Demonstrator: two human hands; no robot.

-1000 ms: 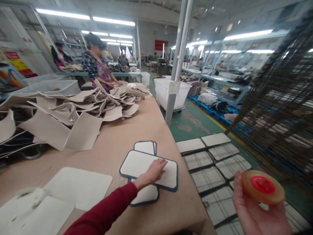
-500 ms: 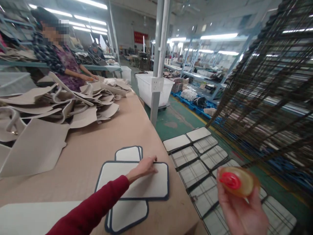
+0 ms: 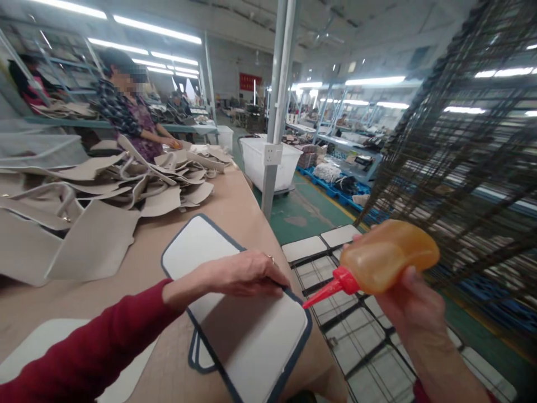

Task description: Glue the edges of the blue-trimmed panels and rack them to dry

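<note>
My left hand is closed on the far right edge of a white panel with a dark blue border, which sits slanted over the table's edge. In my right hand is an amber squeeze bottle, tipped so that its red nozzle points down and left. The nozzle tip is at the panel's right border; whether it touches I cannot tell. Part of a smaller bordered piece shows beneath the panel, on the brown tabletop.
Beige panels with handles are heaped at left, with a person behind them. A white bin stands past a metal post. At right, wire racks hold pale panels, below tilted racks.
The panel has turned from lying straight to slanting, and my left hand now grips its edge. My right hand has brought the bottle left and tipped its nozzle to the border.
</note>
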